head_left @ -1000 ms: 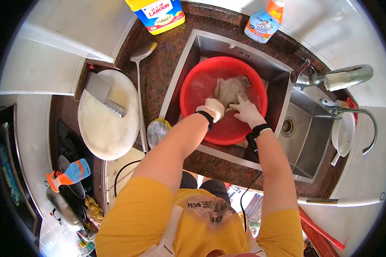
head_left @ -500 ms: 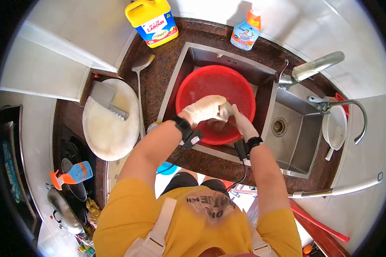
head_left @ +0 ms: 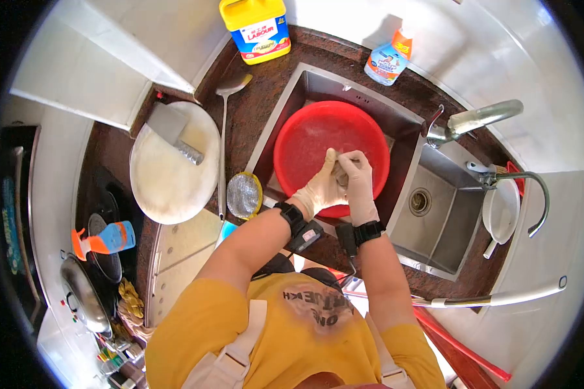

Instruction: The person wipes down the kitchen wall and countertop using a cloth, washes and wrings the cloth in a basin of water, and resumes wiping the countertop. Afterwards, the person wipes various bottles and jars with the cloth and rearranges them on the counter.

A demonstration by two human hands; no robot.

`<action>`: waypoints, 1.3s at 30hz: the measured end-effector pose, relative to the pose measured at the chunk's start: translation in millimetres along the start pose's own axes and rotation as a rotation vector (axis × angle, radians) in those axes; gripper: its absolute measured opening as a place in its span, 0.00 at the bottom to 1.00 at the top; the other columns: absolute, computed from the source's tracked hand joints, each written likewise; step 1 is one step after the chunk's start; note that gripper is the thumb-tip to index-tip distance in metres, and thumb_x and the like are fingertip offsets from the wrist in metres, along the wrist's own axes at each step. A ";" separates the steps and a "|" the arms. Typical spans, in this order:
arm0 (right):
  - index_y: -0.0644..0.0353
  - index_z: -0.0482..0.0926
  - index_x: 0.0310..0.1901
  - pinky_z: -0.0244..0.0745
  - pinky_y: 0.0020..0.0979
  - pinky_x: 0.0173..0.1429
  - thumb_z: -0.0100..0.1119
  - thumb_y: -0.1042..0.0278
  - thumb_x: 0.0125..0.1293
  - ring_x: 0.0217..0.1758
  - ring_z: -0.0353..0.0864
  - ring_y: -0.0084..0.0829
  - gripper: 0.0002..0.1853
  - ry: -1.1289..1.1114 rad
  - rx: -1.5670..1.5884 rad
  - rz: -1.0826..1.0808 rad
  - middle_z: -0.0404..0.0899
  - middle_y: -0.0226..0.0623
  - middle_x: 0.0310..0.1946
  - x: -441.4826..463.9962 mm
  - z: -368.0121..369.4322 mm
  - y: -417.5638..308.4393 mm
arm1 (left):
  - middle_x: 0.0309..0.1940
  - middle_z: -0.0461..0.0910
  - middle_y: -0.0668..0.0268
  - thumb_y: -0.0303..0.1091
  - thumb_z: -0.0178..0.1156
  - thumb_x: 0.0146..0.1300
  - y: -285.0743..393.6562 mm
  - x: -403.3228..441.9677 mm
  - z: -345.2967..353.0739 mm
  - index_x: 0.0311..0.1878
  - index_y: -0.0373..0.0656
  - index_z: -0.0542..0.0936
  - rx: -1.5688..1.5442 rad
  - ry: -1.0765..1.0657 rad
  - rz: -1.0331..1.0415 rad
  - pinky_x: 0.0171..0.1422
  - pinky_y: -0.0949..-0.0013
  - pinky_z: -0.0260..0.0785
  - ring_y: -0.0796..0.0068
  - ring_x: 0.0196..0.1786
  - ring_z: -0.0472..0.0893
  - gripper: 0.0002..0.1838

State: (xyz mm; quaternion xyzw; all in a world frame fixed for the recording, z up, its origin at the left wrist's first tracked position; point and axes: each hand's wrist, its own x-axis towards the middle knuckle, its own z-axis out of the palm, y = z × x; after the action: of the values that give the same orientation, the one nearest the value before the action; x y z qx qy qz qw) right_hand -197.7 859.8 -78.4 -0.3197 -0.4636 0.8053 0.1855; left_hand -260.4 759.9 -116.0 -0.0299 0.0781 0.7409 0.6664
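Note:
Both hands wear pale gloves and meet over the near part of a red basin (head_left: 305, 136), which sits in the larger sink bay. Between them is a bunched greyish cloth (head_left: 340, 174), mostly hidden by the fingers. My left hand (head_left: 324, 187) is closed round it from the left. From the right, my right hand (head_left: 358, 174) pinches the same cloth with bent fingers. Reddish, slightly cloudy water appears to fill the basin below.
Left of the sink lie a round board (head_left: 175, 185) with a cleaver (head_left: 169, 126), a long spatula (head_left: 224, 142) and a foil-like round item (head_left: 244, 196). Behind stand a yellow jug (head_left: 256, 32) and spray bottle (head_left: 387, 63). The faucet (head_left: 461, 123) is right.
The cloth, spread in the basin a second ago, is now bunched up between my hands above it. Both hands have come together, and the camera view has shifted.

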 end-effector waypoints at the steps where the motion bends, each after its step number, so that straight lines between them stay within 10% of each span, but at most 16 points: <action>1: 0.62 0.81 0.47 0.78 0.28 0.45 0.63 0.68 0.69 0.33 0.82 0.27 0.09 -0.103 -0.160 -0.049 0.80 0.33 0.30 -3.7 1.5 -4.1 | 0.61 0.76 0.66 0.73 0.51 0.65 0.3 -0.2 -5.2 0.69 0.59 0.69 -0.014 -0.002 0.013 0.67 0.50 0.71 0.63 0.64 0.75 0.38; 3: 0.60 0.83 0.51 0.75 0.29 0.48 0.66 0.66 0.64 0.43 0.80 0.28 0.15 -0.120 -0.126 -0.008 0.80 0.32 0.39 -6.7 5.3 -16.2 | 0.61 0.76 0.67 0.71 0.56 0.63 2.3 -6.4 8.8 0.67 0.59 0.71 0.198 0.065 -0.036 0.67 0.49 0.70 0.64 0.64 0.76 0.37; 6: 0.51 0.83 0.59 0.72 0.39 0.62 0.72 0.63 0.53 0.53 0.81 0.39 0.28 -0.433 -1.251 -0.458 0.82 0.46 0.51 -2.2 -8.8 -40.3 | 0.57 0.78 0.68 0.51 0.64 0.67 5.6 -14.5 19.8 0.64 0.50 0.72 0.234 0.063 -0.014 0.68 0.54 0.71 0.68 0.60 0.78 0.27; 11: 0.48 0.76 0.68 0.59 0.37 0.76 0.75 0.61 0.53 0.72 0.70 0.34 0.37 -0.363 -0.859 -0.454 0.72 0.46 0.69 -7.7 -5.8 -45.0 | 0.41 0.80 0.74 0.27 0.65 0.64 8.3 -22.2 37.2 0.50 0.47 0.78 0.411 -0.095 -0.036 0.48 0.74 0.71 0.83 0.44 0.78 0.13; 13: 0.57 0.76 0.67 0.62 0.35 0.74 0.73 0.62 0.58 0.69 0.72 0.32 0.33 -0.540 -0.254 0.136 0.75 0.43 0.65 -9.0 -6.4 -45.7 | 0.39 0.79 0.76 0.23 0.66 0.62 5.9 -23.3 37.9 0.50 0.47 0.79 0.396 -0.060 -0.026 0.39 0.79 0.65 0.86 0.40 0.76 0.14; 21: 0.66 0.81 0.44 0.77 0.30 0.59 0.57 0.79 0.68 0.50 0.82 0.26 0.07 -0.359 -0.477 -0.059 0.83 0.40 0.51 -34.6 22.3 -58.2 | 0.50 0.82 0.65 0.25 0.64 0.65 23.7 -38.7 39.5 0.58 0.41 0.76 0.196 -0.045 -0.155 0.66 0.63 0.76 0.69 0.59 0.81 0.18; 27: 0.66 0.79 0.62 0.63 0.34 0.74 0.59 0.72 0.68 0.73 0.69 0.36 0.21 -0.670 -0.467 0.044 0.69 0.45 0.71 -27.8 53.3 -73.9 | 0.53 0.81 0.56 0.27 0.64 0.67 35.9 -53.6 48.6 0.56 0.36 0.76 0.034 -0.130 -0.332 0.69 0.56 0.75 0.61 0.57 0.82 0.16; 30: 0.66 0.77 0.65 0.61 0.33 0.75 0.68 0.55 0.66 0.73 0.68 0.35 0.31 -0.856 -0.594 0.099 0.70 0.45 0.71 -25.3 65.1 -82.9 | 0.47 0.84 0.54 0.24 0.66 0.63 30.8 -41.6 38.1 0.49 0.36 0.80 0.144 -0.043 -0.381 0.40 0.75 0.78 0.63 0.45 0.86 0.12; 39: 0.66 0.76 0.64 0.77 0.28 0.58 0.49 0.77 0.75 0.51 0.83 0.26 0.18 -0.585 -0.632 0.292 0.84 0.39 0.49 -15.0 74.8 -47.1 | 0.28 0.81 0.63 0.20 0.71 0.47 35.6 -53.9 35.8 0.37 0.43 0.82 0.477 0.303 -0.211 0.34 0.65 0.75 0.69 0.35 0.83 0.13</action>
State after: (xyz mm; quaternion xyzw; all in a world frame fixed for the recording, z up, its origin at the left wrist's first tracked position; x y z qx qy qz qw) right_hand -238.1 827.5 -5.1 -0.1818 -0.6696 0.6984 -0.1755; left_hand -287.6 709.0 -70.0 0.0095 0.3451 0.6153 0.7086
